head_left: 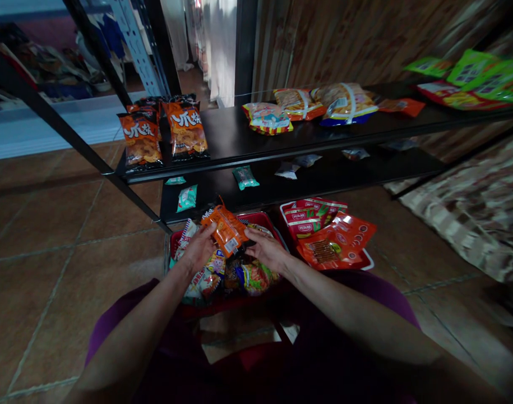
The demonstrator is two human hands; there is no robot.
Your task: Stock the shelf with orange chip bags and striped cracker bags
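Note:
Between my two hands is an orange and black snack bag (226, 227), its barcode side facing up. My left hand (202, 245) grips its left edge, and my right hand (264, 247) has the right edge between thumb and fingers. Just below the bag stands a red basket (267, 220) full of snack packets, among them a white and red packet (199, 285) and a yellow and blue packet (256, 278). On the shelf's upper left, several orange and black snack bags (186, 129) with similar colours stand upright.
A black shelf rack (226, 134) stands in front of me, with bagged snacks (344, 104) above and small green packets (245, 177) on the lower board. Right of the basket, a second basket (368, 261) holds red and orange packets (338, 241). A patterned cloth (462, 213) hangs at right.

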